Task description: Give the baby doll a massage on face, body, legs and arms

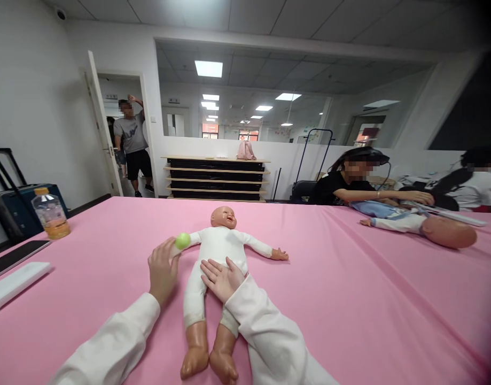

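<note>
A baby doll (215, 246) in a white cloth suit lies on its back, head away from me, bare feet toward me. My left hand (164, 270) is beside the doll's arm on the left, fingers curved round a small light-green ball (183, 241) at the fingertips. The ball overlaps the end of that arm, and the doll's hand there is hidden. My right hand (223, 279) is open, palm turned up and fingers stretched, over the doll's lower belly and hip. Both my sleeves are white.
A pink cloth (329, 299) covers the table. At left are a bottle (51, 214), a dark phone-like slab (16, 258) and a white long object (18, 283). A second doll (413, 222) lies at right by a seated person (349, 179). Another person (131, 139) stands in the doorway.
</note>
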A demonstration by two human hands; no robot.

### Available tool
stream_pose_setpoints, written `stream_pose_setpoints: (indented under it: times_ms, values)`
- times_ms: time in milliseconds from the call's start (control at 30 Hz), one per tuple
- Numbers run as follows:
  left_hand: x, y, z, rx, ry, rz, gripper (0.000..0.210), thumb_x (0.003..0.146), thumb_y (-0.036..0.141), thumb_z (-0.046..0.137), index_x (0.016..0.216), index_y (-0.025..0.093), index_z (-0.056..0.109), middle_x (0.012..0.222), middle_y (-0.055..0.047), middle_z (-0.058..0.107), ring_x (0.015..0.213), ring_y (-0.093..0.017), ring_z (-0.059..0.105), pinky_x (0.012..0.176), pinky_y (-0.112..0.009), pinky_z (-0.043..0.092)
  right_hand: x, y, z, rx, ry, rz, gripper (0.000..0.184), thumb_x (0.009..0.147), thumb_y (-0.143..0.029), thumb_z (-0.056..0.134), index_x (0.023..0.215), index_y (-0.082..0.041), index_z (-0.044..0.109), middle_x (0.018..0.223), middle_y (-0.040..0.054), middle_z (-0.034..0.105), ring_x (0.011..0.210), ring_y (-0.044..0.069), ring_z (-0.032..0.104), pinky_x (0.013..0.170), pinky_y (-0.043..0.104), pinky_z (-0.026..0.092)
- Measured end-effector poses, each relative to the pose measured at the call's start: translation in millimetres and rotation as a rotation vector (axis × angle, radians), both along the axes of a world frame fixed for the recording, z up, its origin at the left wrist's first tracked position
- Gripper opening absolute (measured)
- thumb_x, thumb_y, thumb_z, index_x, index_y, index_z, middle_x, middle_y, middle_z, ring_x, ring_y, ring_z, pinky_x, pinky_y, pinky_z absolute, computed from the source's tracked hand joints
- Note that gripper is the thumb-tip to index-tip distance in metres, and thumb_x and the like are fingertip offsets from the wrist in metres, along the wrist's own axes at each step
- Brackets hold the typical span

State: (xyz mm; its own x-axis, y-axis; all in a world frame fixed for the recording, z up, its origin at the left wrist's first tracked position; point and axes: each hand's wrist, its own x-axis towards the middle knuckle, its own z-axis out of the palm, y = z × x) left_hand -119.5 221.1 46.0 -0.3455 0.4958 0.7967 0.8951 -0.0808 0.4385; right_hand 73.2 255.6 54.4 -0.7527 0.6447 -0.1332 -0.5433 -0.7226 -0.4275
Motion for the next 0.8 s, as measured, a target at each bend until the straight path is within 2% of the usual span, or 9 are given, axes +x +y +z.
stream_pose_setpoints:
  times_ms: [133,200,267,367,467,533,600,700,800]
  values:
    - [23,-14,2.1,-0.235,0.495,-0.373,0.033,0.086,0.027,0.034,0.105,0.027,0.061,0.118,-0.001,0.054,0.124,-0.016,0.037,0.105,-0.034,0.026,-3,-6,-0.2,0.045,0.073,-0.036,0.059,0.088,-0.05,0.017,0.12,-0.007,0.042,0.11,0.0115,0.055,0.09,0.013,0.056,0.082,0.026,0.042]
    - [31,-19,2.0,-0.39,0.588,-0.515,0.035,0.087,0.026,0.031,0.106,0.03,0.06,0.118,0.001,0.054,0.125,-0.015,0.037,0.105,-0.033,0.027,-5,-9,0.0,0.061,0.107,-0.062,0.059,0.089,-0.047,0.014,0.116,-0.007,0.047,0.107,0.0112,0.057,0.085,0.01,0.057,0.079,0.022,0.043]
    - [35,-21,1.5,-0.426,0.566,-0.536,0.036,0.088,0.026,0.03,0.11,0.03,0.058,0.119,0.001,0.053,0.125,-0.015,0.037,0.106,-0.034,0.026,-7,-11,0.4,0.052,0.082,-0.092,0.051,0.09,-0.042,0.017,0.116,-0.009,0.048,0.106,0.0085,0.058,0.084,0.009,0.057,0.079,0.021,0.043]
    - [32,-16,1.5,-0.225,0.357,-0.403,0.034,0.085,0.03,0.036,0.111,0.024,0.057,0.119,-0.002,0.053,0.123,-0.016,0.039,0.106,-0.035,0.026,-7,-10,0.0,0.052,-0.016,-0.093,0.043,0.088,-0.04,0.027,0.117,-0.014,0.045,0.107,0.0061,0.057,0.087,0.01,0.058,0.084,0.025,0.042]
    - [18,-7,2.3,-0.008,-0.087,-0.168,0.045,0.079,0.038,0.045,0.119,0.018,0.046,0.121,-0.007,0.05,0.112,-0.016,0.047,0.098,-0.031,0.037,-5,-7,-2.5,0.053,-0.034,-0.022,0.046,0.087,-0.044,0.027,0.112,-0.01,0.047,0.113,0.0097,0.055,0.096,0.013,0.058,0.086,0.027,0.041]
    - [6,0,1.0,-0.01,-0.383,-0.049,0.054,0.075,0.04,0.05,0.123,0.018,0.039,0.121,-0.008,0.048,0.106,-0.015,0.05,0.091,-0.028,0.042,-5,-5,-4.1,0.049,0.0,0.005,0.046,0.087,-0.044,0.026,0.109,-0.01,0.048,0.117,0.0114,0.052,0.102,0.014,0.056,0.087,0.027,0.041]
    - [-5,7,-2.7,-0.089,-0.551,-0.019,0.057,0.069,0.036,0.056,0.12,0.017,0.039,0.118,-0.008,0.049,0.102,-0.015,0.051,0.089,-0.027,0.042,-4,-3,-4.0,0.048,0.028,0.004,0.044,0.086,-0.042,0.028,0.108,-0.01,0.048,0.118,0.0118,0.052,0.104,0.014,0.055,0.088,0.028,0.04]
    - [-8,10,-8.5,-0.144,-0.565,0.012,0.063,0.065,0.03,0.06,0.121,0.013,0.038,0.121,-0.012,0.044,0.11,-0.018,0.047,0.095,-0.031,0.039,0,0,0.5,0.064,0.066,-0.004,0.042,0.085,-0.04,0.031,0.108,-0.01,0.049,0.12,0.0111,0.051,0.109,0.014,0.052,0.091,0.028,0.04]
    - [12,-1,-8.8,0.021,-0.355,0.105,0.073,0.072,0.029,0.052,0.134,0.01,0.02,0.136,-0.016,0.026,0.127,-0.021,0.029,0.106,-0.037,0.028,6,1,6.7,0.109,0.09,-0.044,0.042,0.086,-0.041,0.029,0.106,-0.013,0.052,0.128,0.0076,0.046,0.113,0.014,0.05,0.094,0.03,0.041]
